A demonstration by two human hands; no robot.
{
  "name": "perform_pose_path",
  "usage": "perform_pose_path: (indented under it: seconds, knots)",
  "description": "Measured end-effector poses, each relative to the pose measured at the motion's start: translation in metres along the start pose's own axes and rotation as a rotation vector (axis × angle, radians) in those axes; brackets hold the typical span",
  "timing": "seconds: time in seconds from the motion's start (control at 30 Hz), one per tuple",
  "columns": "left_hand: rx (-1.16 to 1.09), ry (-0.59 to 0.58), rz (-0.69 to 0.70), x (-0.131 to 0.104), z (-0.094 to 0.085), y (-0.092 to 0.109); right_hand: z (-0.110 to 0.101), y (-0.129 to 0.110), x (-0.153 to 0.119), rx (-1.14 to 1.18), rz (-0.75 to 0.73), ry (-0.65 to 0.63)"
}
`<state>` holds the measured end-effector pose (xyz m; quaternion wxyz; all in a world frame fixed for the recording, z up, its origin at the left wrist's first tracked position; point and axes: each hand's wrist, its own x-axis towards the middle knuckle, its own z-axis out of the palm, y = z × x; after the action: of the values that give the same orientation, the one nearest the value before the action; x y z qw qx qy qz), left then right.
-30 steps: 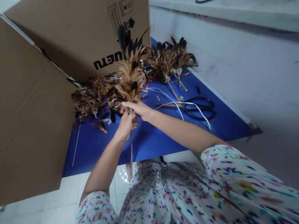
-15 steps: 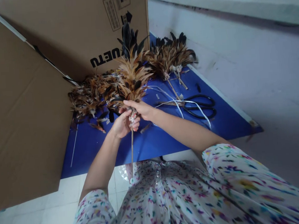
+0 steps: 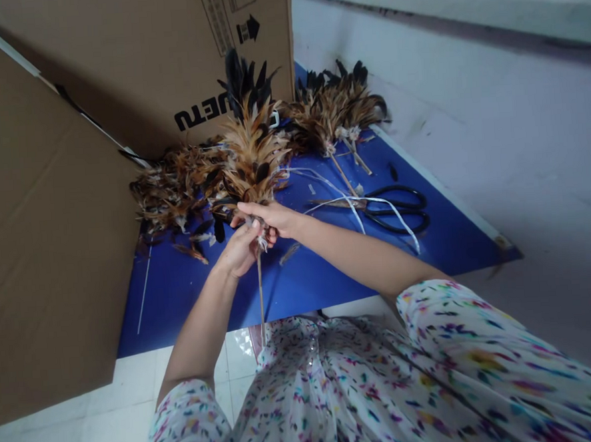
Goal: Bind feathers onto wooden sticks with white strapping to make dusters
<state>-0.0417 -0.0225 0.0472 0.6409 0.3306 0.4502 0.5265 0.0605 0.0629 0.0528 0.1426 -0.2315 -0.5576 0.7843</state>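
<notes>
Both my hands are closed around the lower end of a feather duster (image 3: 253,143), brown with black feathers at its tip. Its thin wooden stick (image 3: 260,290) points down toward my body. My left hand (image 3: 240,248) grips from the left, its thumb against the pale binding at the feather base. Just above it, my right hand (image 3: 275,220) wraps the lowest feathers from the right, thumb laid across them. Some fingers are hidden behind the duster.
On the blue table (image 3: 323,276) lie black-handled scissors (image 3: 392,208) and a white plastic strip (image 3: 385,205) to the right. Finished-looking feather bundles (image 3: 338,105) rest behind them. Loose feathers (image 3: 173,188) are piled left, beside a cardboard box (image 3: 39,216). A wall (image 3: 471,143) bounds the right.
The duster has shifted slightly left in view, its tip leaning a little further left. Both hands keep hold of its base and have moved only slightly.
</notes>
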Motion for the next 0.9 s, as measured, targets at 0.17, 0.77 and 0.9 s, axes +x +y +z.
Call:
perform_pose_path:
  seconds: [0.17,0.77,0.9]
  knots:
    - [-0.129,-0.084,-0.039,-0.003,0.001,0.004,0.001,0.004,0.008,0.09,-0.068,-0.009]
    - [-0.055,0.09,0.066,-0.035,-0.016,0.022,0.028,-0.001,0.035,0.171,-0.045,-0.08]
    - [-0.047,0.216,0.199,-0.067,-0.038,0.047,0.046,0.005,0.057,0.099,-0.052,-0.014]
